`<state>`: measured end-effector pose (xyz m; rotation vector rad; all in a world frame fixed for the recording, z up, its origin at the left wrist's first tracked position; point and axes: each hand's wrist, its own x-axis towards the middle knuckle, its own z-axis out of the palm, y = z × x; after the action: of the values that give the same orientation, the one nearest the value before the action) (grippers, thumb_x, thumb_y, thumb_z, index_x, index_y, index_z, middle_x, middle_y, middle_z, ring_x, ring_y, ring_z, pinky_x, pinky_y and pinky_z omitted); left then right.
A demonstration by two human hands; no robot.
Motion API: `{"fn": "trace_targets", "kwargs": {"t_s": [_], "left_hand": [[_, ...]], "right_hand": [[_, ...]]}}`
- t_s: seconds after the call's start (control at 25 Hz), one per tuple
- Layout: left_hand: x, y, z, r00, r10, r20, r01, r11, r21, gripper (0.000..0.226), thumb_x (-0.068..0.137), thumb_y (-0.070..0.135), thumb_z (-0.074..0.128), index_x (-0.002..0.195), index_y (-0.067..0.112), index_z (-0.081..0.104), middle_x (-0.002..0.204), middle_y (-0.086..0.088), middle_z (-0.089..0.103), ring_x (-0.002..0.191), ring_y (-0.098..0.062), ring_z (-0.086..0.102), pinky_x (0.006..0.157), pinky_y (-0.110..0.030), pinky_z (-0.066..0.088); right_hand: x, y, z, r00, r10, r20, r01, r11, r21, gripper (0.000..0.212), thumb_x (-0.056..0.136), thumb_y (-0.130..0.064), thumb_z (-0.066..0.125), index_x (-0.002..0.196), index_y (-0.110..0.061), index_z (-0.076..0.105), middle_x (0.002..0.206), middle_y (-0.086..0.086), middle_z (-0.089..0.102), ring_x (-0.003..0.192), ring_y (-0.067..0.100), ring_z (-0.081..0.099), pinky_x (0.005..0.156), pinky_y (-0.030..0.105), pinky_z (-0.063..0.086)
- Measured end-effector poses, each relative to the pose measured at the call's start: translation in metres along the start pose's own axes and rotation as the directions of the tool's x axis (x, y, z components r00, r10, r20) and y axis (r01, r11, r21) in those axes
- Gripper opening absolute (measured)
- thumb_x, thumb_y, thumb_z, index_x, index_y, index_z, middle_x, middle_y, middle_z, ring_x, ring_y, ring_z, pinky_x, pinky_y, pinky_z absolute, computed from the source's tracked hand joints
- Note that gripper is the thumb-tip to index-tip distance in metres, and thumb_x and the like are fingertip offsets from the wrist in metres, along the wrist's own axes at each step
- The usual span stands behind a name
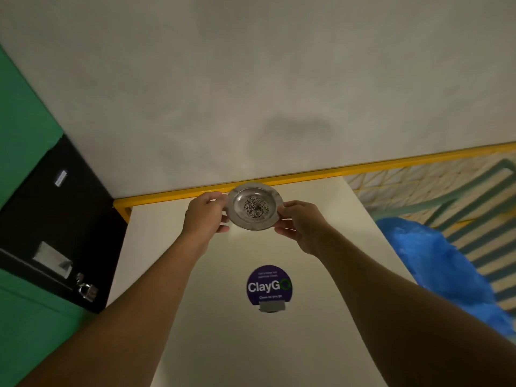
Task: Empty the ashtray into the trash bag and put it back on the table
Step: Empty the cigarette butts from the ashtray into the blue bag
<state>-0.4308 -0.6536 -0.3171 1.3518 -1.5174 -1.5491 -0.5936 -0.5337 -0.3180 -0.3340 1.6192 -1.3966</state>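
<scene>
A pale, smooth table (259, 344) runs away from the camera to a yellow rail (321, 173) at its far edge, with a blotchy grey wall above and a green surface off to the left. A round purple sticker (268, 286) reading "ClayGo" lies flat on the tabletop.

Near the far edge, both hands hold a shallow, round metal ashtray (254, 206). The left hand (205, 215) pinches its left rim and the right hand (300, 222) its right rim, fingers closed on the thin lip. Whether the dish is just off the table or resting on it cannot be told. The metal is dull and shiny by turns, with notches around the rim and a speckled dark pile of ash (255, 207) at the centre.

This looks like the pick-up, with the emptying not yet done. The crinkled blue plastic trash bag (435, 263) sits beside the table's right edge. The next move calls for carrying the dish level over to it, then tipping it above the opening so the loose ash falls inside.
</scene>
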Motion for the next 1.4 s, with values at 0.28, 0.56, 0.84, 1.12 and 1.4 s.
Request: {"fn": "trace_targets", "kwargs": {"t_s": [0.28, 0.56, 0.84, 1.12, 1.4], "left_hand": [[-0.035, -0.008, 0.094, 0.992, 0.016, 0.124, -0.032, 0.991, 0.126, 0.028, 0.096, 0.029, 0.053, 0.120, 0.018, 0.062, 0.100, -0.005, 0.068, 0.084, -0.025, 0.068, 0.066, -0.036, 0.056], [-0.071, -0.024, 0.222, 0.962, 0.006, 0.272, -0.058, 0.982, 0.182, 0.022, 0.097, 0.027, 0.050, 0.114, 0.018, 0.062, 0.101, -0.007, 0.066, 0.084, -0.024, 0.065, 0.067, -0.037, 0.058], [-0.091, -0.059, 0.341, 0.928, 0.020, 0.372, -0.157, 0.926, 0.342, 0.035, 0.092, 0.033, 0.050, 0.116, 0.014, 0.066, 0.114, -0.009, 0.069, 0.105, -0.030, 0.062, 0.097, -0.046, 0.051], [-0.089, -0.108, 0.421, 0.790, 0.226, 0.570, -0.575, 0.596, 0.560, 0.040, 0.093, 0.028, 0.053, 0.127, 0.009, 0.062, 0.129, -0.015, 0.064, 0.118, -0.030, 0.057, 0.100, -0.039, 0.046], [-0.064, -0.147, 0.470, 0.593, 0.222, 0.774, -0.798, 0.288, 0.529, 0.040, 0.091, 0.039, 0.053, 0.116, 0.012, 0.068, 0.111, -0.009, 0.070, 0.107, -0.028, 0.060, 0.097, -0.041, 0.046]], "right_hand": [[-0.025, 0.009, -0.115, 0.993, 0.005, -0.118, 0.005, 0.997, 0.079, 0.014, 0.099, -0.003, 0.051, 0.094, -0.007, 0.064, 0.091, 0.012, 0.070, 0.077, 0.021, 0.069, 0.066, 0.032, 0.055], [-0.041, 0.036, -0.242, 0.963, 0.056, -0.263, -0.013, 0.986, 0.165, 0.012, 0.098, -0.005, 0.053, 0.095, -0.008, 0.065, 0.083, 0.008, 0.072, 0.063, 0.013, 0.071, 0.061, 0.029, 0.056], [-0.054, 0.076, -0.359, 0.901, 0.114, -0.418, -0.023, 0.976, 0.217, 0.014, 0.097, -0.007, 0.056, 0.089, -0.009, 0.067, 0.075, 0.008, 0.073, 0.062, 0.016, 0.071, 0.056, 0.027, 0.055], [-0.044, 0.113, -0.442, 0.850, 0.185, -0.493, -0.047, 0.959, 0.279, 0.010, 0.098, -0.008, 0.056, 0.098, -0.006, 0.066, 0.077, 0.009, 0.074, 0.072, 0.020, 0.070, 0.062, 0.031, 0.055], [-0.011, 0.141, -0.487, 0.837, 0.235, -0.493, -0.064, 0.938, 0.340, 0.009, 0.098, -0.008, 0.056, 0.098, -0.007, 0.064, 0.062, 0.002, 0.074, 0.059, 0.014, 0.071, 0.063, 0.031, 0.055]]}}
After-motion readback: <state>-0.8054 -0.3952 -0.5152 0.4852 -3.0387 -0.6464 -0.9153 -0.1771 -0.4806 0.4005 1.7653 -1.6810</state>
